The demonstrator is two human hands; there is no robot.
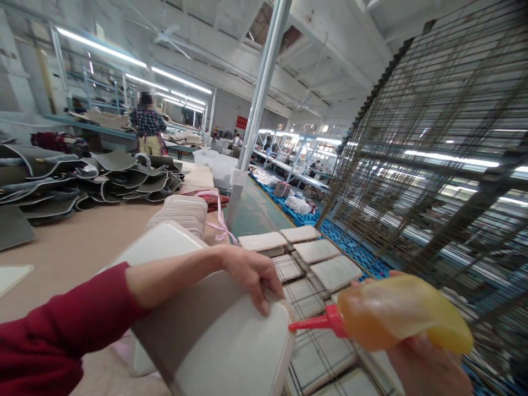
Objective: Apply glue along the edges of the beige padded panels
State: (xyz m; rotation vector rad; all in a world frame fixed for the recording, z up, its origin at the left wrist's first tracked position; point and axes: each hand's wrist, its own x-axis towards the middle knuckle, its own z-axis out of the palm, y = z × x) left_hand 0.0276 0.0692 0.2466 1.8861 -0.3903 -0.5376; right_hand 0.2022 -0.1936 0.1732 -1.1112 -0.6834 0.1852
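Note:
My left hand (251,275) reaches across from a dark red sleeve and rests its fingers on the top edge of a curved white and grey leather panel (223,341), holding it upright at the table's edge. My right hand (429,363) grips a soft yellow-orange squeeze bottle (404,313). Its red nozzle (317,323) points left, with the tip almost touching the panel's right edge.
A wire drying rack (433,165) rises at the right, and its lower shelves hold white rectangular pieces (317,250). Stacks of grey leather parts (103,179) cover the tan table (74,242). A steel post (259,104) stands ahead. Far back at the left stands a person in a plaid shirt (147,129).

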